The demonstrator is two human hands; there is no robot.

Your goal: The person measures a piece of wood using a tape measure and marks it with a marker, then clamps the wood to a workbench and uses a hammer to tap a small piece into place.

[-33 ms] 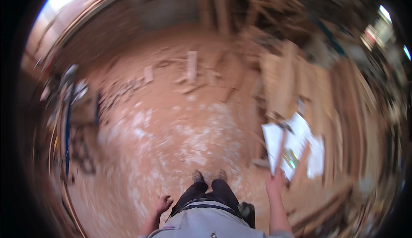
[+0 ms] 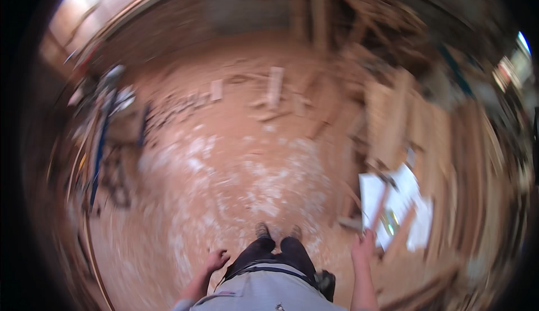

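Observation:
My right hand (image 2: 363,245) is closed round the lower handle of a hammer (image 2: 380,205). Its wooden handle points away from me and its dark head lies over white sheets (image 2: 369,190) in the view. A shiny yellow-green item (image 2: 389,222) rests on the sheets, its kind too blurred to tell. Beside it a narrow strip of wood (image 2: 402,228) crosses the sheets. My left hand (image 2: 217,259) hangs at my left side, holding nothing visible, its fingers loosely apart.
Boards (image 2: 387,126) are stacked on the right, with long planks (image 2: 469,170) beyond them. Wood offcuts (image 2: 275,86) lie on the dusty brown floor (image 2: 252,170) ahead. Blue-framed equipment (image 2: 101,148) stands at the left. Much is smeared by motion.
The surroundings have shifted right and slightly down in the view. The hammer stays in my right hand, and my left hand sits slightly higher in the picture.

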